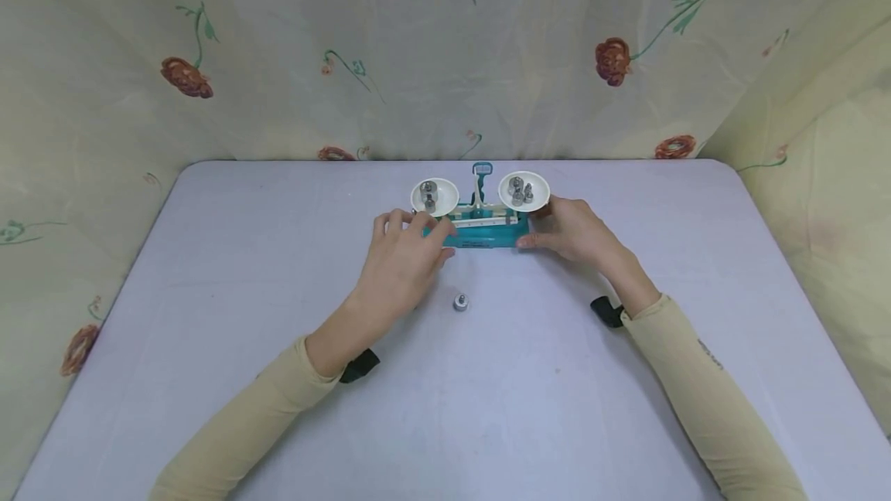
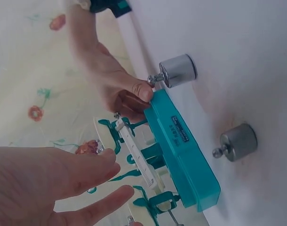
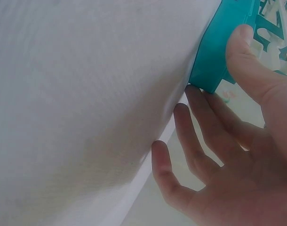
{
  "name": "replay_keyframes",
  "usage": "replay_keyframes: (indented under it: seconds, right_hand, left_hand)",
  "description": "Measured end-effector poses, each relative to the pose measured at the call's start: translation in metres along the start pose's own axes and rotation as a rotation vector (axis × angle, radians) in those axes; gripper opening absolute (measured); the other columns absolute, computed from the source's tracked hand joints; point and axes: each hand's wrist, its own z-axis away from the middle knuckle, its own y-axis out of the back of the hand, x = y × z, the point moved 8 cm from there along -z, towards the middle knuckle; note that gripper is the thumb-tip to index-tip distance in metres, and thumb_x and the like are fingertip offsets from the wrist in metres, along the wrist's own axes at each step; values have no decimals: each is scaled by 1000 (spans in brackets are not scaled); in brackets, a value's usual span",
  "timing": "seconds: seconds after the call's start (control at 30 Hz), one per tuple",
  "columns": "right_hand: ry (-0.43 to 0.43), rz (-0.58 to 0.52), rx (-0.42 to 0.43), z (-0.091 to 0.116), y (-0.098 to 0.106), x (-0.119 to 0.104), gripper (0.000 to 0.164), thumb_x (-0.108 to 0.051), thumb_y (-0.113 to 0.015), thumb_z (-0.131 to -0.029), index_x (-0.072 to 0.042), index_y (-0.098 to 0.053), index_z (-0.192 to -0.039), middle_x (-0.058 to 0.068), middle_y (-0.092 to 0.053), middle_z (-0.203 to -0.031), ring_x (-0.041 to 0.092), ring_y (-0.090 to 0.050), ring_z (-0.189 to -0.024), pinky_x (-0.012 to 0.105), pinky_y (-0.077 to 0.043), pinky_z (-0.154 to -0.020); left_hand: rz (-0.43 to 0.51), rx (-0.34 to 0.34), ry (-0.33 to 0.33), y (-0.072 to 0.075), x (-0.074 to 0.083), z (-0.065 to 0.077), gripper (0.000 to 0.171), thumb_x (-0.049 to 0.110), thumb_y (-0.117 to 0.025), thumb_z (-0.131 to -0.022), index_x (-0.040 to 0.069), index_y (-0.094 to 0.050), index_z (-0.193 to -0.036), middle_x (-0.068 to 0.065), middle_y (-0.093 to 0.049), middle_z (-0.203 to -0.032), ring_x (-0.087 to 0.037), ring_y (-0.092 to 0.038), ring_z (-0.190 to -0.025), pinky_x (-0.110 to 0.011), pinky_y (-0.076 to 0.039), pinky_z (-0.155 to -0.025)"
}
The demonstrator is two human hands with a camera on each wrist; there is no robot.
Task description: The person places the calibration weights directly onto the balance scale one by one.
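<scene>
A small teal balance scale (image 1: 476,235) stands near the table's back edge. Metal weights sit in its left white pan (image 1: 451,190) and its right white pan (image 1: 540,182). My left hand (image 1: 404,257) is at the left end, its fingers extended and apart beside the pan, with nothing held between them in the left wrist view. My right hand (image 1: 576,232) holds the right end of the teal base (image 3: 216,52), thumb on the front and fingers around the end and back. One metal weight (image 1: 461,301) stands on the table in front of the scale.
Two knobbed weights, one nearer the right thumb (image 2: 179,70) and one lower down (image 2: 240,141), appear in the left wrist view. A white cloth covers the table (image 1: 557,408). A flowered curtain (image 1: 418,45) hangs behind it.
</scene>
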Motion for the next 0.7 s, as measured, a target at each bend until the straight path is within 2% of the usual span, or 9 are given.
replay_keyframes:
  seconds: [0.33,0.7]
  right_hand:
    - [-13,3,0,0,0,1,80,-36,-89,-91,0,-52,-152,27,-65,-146,45,-55,-145,64,-41,-124]
    - [-15,0,3,0,0,1,80,-33,-89,-91,0,-51,-154,27,-65,-147,45,-56,-145,64,-42,-124]
  left_hand:
    - [30,-41,-17,-8,8,0,24,31,-74,-103,19,-74,-124,-9,-78,-123,-42,-67,-119,-60,-53,-108]
    - [102,-104,-61,-17,15,3,22,32,-74,-103,22,-73,-123,-8,-78,-122,-40,-68,-113,-59,-54,-104]
